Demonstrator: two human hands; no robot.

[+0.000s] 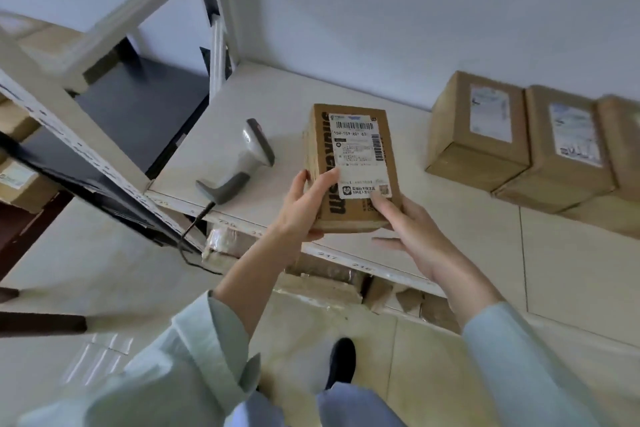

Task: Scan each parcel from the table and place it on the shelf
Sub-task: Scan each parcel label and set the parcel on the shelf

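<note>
Shelving (346,87) comes first here — a pale board that bears the scanner (242,163) at its left and three brown boxes (519,146) lined along the wall at its right. Between them sits open board, the likely resting place. The parcel (349,166) is above it, label up, barcode at the far end. The left hand (301,208) clasps its near left edge; the right hand (412,229) grips the near right corner, thumb on the label. To do this well, I judge: lower it flat, keep the label face readable, square it to the neighbours — then slide both hands clear.
</note>
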